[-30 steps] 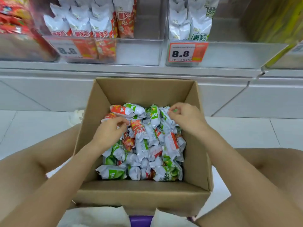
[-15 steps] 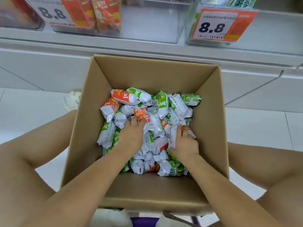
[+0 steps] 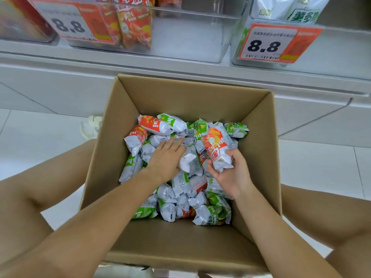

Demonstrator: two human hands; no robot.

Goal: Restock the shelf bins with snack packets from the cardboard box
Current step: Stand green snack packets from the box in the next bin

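Observation:
An open cardboard box (image 3: 192, 97) sits between my knees, full of several red-and-white and green-and-white snack packets (image 3: 180, 197). My right hand (image 3: 228, 173) grips a red-and-white packet (image 3: 217, 149), raised a little above the pile at the box's right. My left hand (image 3: 166, 157) lies palm down on the pile with fingers straight, touching a white packet (image 3: 188, 161). Above, a clear shelf bin (image 3: 190, 37) holds red packets at its left, and a second clear bin (image 3: 331, 49) holds green-and-white packets.
Orange price tags reading 8.8 hang on the left bin (image 3: 72, 23) and the right bin (image 3: 271, 44). The white shelf ledge (image 3: 60, 63) runs just beyond the box. A white shoe (image 3: 91, 125) shows on the tiled floor left of the box.
My right hand turned palm up and lifted a red-and-white packet out of the pile. My left hand slid right and flattened on the packets. The view stayed tilted down on the box.

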